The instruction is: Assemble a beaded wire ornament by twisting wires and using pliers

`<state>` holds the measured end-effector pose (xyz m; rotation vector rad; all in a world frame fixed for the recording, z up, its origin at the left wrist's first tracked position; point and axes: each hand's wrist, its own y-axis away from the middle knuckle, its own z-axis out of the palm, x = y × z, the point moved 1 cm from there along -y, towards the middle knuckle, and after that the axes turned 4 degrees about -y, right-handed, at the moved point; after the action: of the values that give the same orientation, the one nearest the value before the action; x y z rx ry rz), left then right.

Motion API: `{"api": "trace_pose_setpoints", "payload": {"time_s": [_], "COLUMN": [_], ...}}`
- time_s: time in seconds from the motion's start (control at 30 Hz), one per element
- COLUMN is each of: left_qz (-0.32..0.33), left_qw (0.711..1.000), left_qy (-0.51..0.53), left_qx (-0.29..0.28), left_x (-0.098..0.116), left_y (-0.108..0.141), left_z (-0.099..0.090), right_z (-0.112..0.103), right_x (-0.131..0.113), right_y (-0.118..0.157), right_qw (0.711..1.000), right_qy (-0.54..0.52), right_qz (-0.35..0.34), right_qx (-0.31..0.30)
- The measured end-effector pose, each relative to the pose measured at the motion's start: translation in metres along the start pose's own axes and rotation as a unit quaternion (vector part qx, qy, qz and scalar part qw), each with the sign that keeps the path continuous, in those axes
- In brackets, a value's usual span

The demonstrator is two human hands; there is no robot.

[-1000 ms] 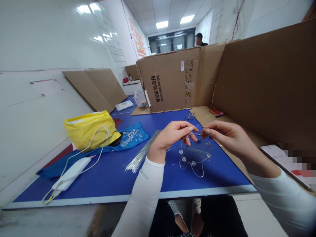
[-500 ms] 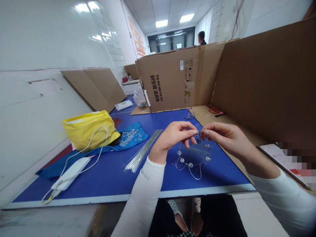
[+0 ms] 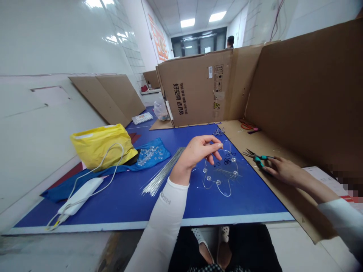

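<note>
Your left hand (image 3: 202,151) pinched the beaded wire loop (image 3: 218,182) over the blue bench (image 3: 227,207). Your right hand (image 3: 285,171) touched the green-handled pliers (image 3: 258,162) over the cardboard (image 3: 297,206); couldn't tell if it gripped them.

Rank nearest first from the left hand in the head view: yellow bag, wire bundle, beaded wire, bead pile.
1. Beaded wire: held in the left hand
2. Wire bundle: just to its left
3. Bead pile: farther left, on blue cloth
4. Yellow bag: farthest left
</note>
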<state>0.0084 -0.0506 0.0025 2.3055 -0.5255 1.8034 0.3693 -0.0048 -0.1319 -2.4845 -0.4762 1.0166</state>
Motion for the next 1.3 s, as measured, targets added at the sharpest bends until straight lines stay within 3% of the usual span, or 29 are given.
{"api": "trace_pose_setpoints", "payload": {"time_s": [0.13, 0.27, 0.43, 0.6, 0.7, 0.77, 0.83, 0.9, 1.03, 1.2, 1.3], "left_qz": [0.007, -0.001, -0.002, 0.000, 0.000, 0.001, 0.003, 0.004, 0.015, 0.024, 0.025], "left_qw": [1.000, 1.000, 0.999, 0.999, 0.999, 0.999, 0.999, 0.998, 0.996, 0.984, 0.982], "left_qy": [-0.006, -0.021, -0.028, -0.014, -0.011, -0.014, -0.018, -0.023, -0.053, -0.134, -0.152], "left_qx": [0.012, 0.021, 0.027, 0.034, 0.038, 0.043, 0.049, 0.053, 0.067, 0.114, 0.109], "left_x": [-0.003, -0.003, -0.002, -0.004, -0.004, -0.004, -0.003, -0.003, -0.003, -0.003, -0.002], "left_y": [-0.001, -0.001, 0.000, -0.002, -0.002, -0.001, 0.001, 0.002, 0.004, 0.004, 0.004], "left_z": [-0.003, -0.002, -0.005, -0.009, -0.012, -0.013, -0.014, -0.015, -0.015, -0.014, -0.012], "right_z": [0.002, 0.014, 0.027, 0.012, -0.005, -0.015, -0.021, -0.024, -0.024, -0.030, -0.035], "right_x": [-0.001, -0.008, -0.013, -0.037, -0.071, -0.100, -0.129, -0.154, -0.183, -0.191, -0.193], "right_y": [0.005, -0.007, -0.025, -0.032, -0.029, -0.026, -0.021, -0.017, -0.009, -0.004, -0.012], "right_qw": [0.994, 0.980, 0.974, 0.978, 0.992, 0.996, 0.986, 0.975, 0.971, 0.963, 0.960], "right_qy": [0.090, 0.144, 0.140, 0.075, -0.002, -0.059, -0.070, -0.053, 0.037, 0.127, 0.145], "right_qz": [0.028, 0.060, 0.119, 0.150, 0.096, -0.005, -0.118, -0.177, -0.203, -0.224, -0.224], "right_qx": [-0.054, -0.123, -0.132, -0.126, -0.086, -0.068, -0.092, -0.120, -0.120, -0.086, -0.083]}}
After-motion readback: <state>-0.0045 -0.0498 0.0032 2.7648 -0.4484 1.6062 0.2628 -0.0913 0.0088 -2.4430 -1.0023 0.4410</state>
